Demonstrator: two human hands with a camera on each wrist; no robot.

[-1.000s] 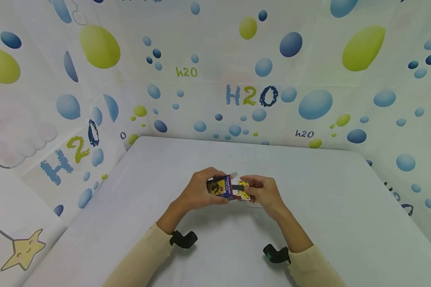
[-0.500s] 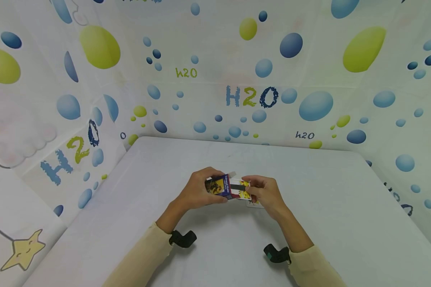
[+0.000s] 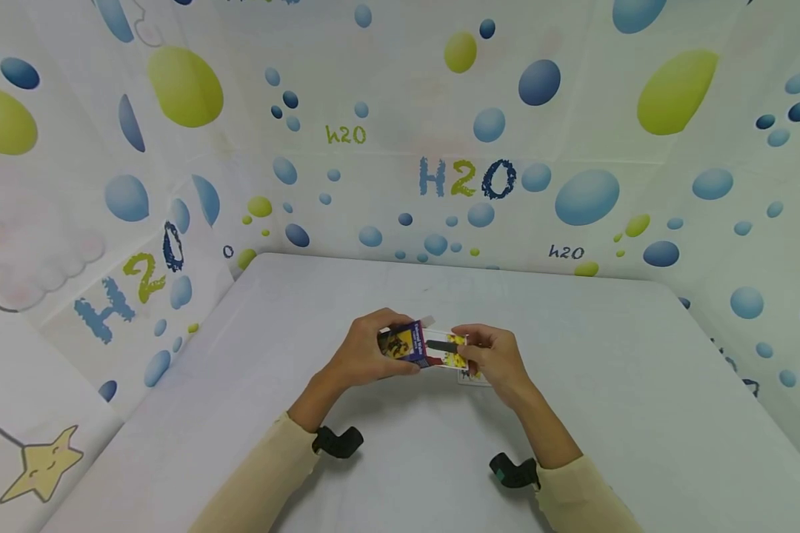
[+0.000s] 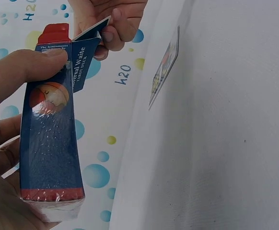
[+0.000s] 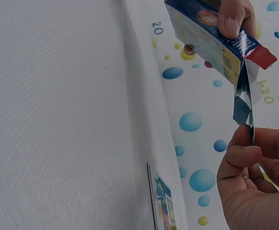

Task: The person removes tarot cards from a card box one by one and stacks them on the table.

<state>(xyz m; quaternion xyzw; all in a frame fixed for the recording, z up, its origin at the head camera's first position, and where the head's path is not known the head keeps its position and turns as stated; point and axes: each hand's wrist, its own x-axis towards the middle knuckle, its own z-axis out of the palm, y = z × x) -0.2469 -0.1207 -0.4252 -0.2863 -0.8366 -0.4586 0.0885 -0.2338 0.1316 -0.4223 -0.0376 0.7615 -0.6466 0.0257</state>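
A blue box (image 3: 400, 345) printed "Universal Waite Tarot Deck" is held above the table by my left hand (image 3: 365, 354), the thumb across its narrow side. Its red end flap (image 4: 54, 33) sticks out and the lid panel (image 4: 83, 60) stands folded away from the box mouth. From that mouth reaches a thin card-like piece (image 3: 444, 346), white with a dark stripe and yellow print. My right hand (image 3: 496, 361) pinches its outer end between thumb and fingers. How much lies inside is hidden. Just below, printed cards (image 3: 473, 379) rest flat on the table.
A white cloth covers the table (image 3: 613, 385). Behind and beside it hang white curtains (image 3: 400, 89) with blue and green bubbles. Each wrist carries a black camera mount, one left (image 3: 338, 443) and one right (image 3: 512, 471).
The box has shifted slightly left with my left hand. My right hand has edged right, so a little more of the card-like piece shows between them. The cards on the table stay put.
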